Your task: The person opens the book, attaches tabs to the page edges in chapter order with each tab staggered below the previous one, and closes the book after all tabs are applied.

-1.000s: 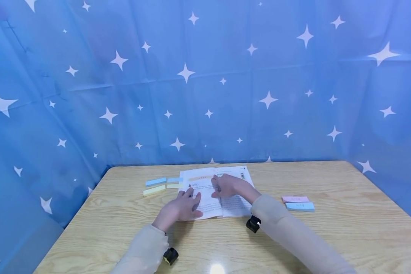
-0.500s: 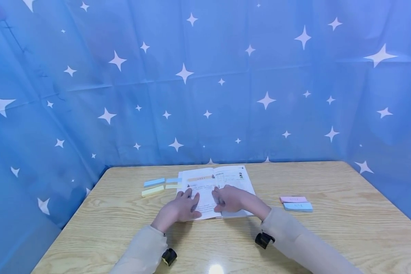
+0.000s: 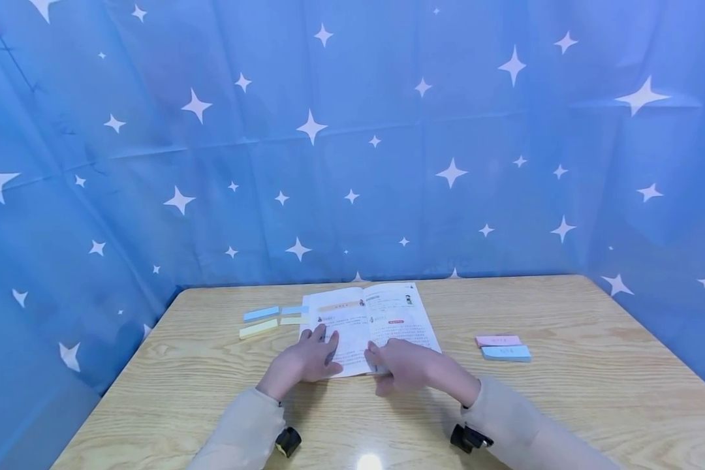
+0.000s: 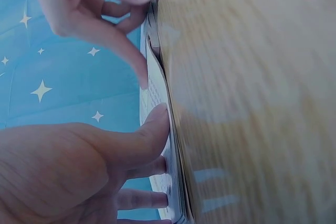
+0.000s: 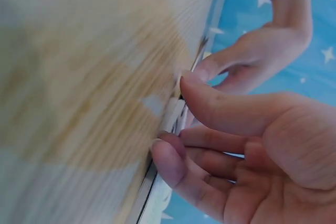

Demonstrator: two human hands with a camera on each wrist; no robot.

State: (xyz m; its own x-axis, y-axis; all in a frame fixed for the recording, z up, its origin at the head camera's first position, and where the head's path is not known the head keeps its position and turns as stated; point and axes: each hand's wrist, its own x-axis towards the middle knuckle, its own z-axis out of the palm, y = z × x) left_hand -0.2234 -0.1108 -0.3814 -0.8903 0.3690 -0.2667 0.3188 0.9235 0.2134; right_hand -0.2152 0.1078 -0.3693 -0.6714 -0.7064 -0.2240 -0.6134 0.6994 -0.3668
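Observation:
An open book [image 3: 396,307] lies on the table with printed text on both pages. My left hand [image 3: 310,358] rests on the lower part of the left page, fingers spread. In the left wrist view, its thumb and fingertips touch the paper near the book's edge. My right hand [image 3: 408,367] is at the lower end of the middle fold. One finger stretches onto the page there, while the thumb sits just off the near edge. In the right wrist view, the right hand's other fingers are bent beside the book's edge; nothing shows pinched between them.
Blue and yellow strips of sticky notes [image 3: 258,328] lie left of the book, partly against its edge. A pink pad [image 3: 498,341] and a blue pad [image 3: 506,353] lie to the right on the wooden table [image 3: 576,391]. A starry blue curtain [image 3: 352,163] hangs behind.
The right hand has slid down the middle fold from the upper part of the book to its near edge, uncovering the right page. The left hand has stayed on the left page.

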